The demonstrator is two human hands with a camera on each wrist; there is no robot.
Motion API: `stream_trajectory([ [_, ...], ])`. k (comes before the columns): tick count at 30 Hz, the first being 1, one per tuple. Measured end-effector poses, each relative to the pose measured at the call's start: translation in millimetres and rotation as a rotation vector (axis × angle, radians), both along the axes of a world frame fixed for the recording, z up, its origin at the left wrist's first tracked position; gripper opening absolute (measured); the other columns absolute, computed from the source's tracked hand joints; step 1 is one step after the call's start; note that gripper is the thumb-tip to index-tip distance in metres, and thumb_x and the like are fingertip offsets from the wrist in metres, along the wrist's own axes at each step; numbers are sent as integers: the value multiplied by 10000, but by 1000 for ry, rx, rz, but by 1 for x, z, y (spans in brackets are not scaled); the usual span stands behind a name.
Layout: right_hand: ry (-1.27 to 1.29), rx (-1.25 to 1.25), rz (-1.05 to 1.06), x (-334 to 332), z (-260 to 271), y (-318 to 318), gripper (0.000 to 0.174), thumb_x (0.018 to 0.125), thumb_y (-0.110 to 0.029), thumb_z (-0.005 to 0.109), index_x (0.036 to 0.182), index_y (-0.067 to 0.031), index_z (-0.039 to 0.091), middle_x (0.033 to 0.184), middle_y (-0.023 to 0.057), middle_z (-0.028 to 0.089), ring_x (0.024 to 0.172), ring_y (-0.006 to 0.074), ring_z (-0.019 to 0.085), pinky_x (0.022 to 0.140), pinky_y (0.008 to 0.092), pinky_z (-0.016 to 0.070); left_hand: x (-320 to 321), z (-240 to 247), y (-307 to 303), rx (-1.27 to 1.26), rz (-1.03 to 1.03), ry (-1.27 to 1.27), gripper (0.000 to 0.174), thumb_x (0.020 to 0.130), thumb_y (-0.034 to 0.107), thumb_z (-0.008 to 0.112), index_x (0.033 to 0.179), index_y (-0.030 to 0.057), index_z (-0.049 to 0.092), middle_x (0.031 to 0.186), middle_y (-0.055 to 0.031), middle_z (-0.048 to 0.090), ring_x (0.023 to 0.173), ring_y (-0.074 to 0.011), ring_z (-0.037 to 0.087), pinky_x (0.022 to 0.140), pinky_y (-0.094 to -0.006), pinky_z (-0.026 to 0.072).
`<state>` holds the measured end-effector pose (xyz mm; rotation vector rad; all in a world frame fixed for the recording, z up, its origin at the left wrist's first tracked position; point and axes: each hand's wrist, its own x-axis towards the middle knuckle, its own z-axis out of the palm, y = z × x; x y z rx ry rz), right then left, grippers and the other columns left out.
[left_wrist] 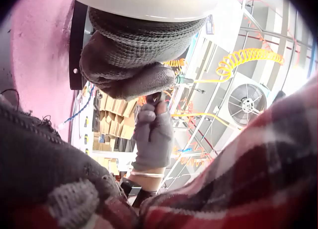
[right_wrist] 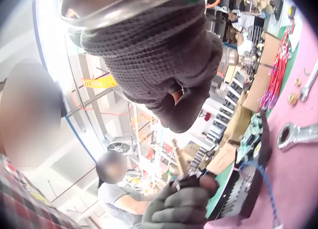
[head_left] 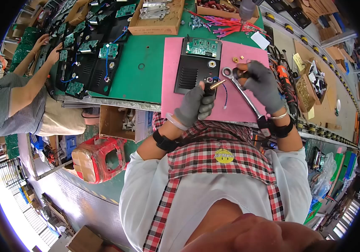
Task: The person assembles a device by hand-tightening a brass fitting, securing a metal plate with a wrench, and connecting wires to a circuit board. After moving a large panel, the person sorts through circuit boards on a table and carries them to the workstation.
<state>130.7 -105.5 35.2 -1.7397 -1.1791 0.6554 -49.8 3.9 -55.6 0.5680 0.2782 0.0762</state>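
Observation:
My gloved left hand (head_left: 194, 105) grips a black fitting with a brass stem (head_left: 217, 84), which points up and right over the pink mat (head_left: 172, 54). To its right, my gloved right hand (head_left: 265, 86) pinches a small dark part (head_left: 242, 74), mostly hidden by the fingers. Between the hands a ratchet wrench (head_left: 245, 97) lies on the mat. Just beyond the left hand lies a black vented panel (head_left: 186, 78), carrying a green circuit board (head_left: 201, 47) and a hex nut (head_left: 212, 64). A blue cable (head_left: 225, 94) trails from the panel. Brass nuts (head_left: 236, 59) sit beside it.
More black panels (head_left: 88, 63) with boards cover the green table's left side, where another person (head_left: 18, 98) works. Cardboard boxes (head_left: 156, 29) and red-pink cables (head_left: 234, 30) stand along the back. An orange-and-black tool (head_left: 284, 77) lies to the right.

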Motion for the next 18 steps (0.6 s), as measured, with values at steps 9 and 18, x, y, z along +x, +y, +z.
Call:
stream_trajectory([
  [9,-598,-215,-44,46,-88,-32,243,740,-143,612,956,-33,601,845,107,574,717,231,588,651,332,468,-27,-2,0,-142,-125,-130,417,873,499,434,1020,115,500,595,43,371,396,-49,316,294,-186,265],
  [18,-651,-134,125,-21,-68,35,285,764,-225,592,1010,-82,574,916,92,584,810,272,586,706,385,468,-78,-13,-8,-3,-58,128,439,836,547,471,899,112,480,626,38,387,432,-56,330,326,-180,277],
])
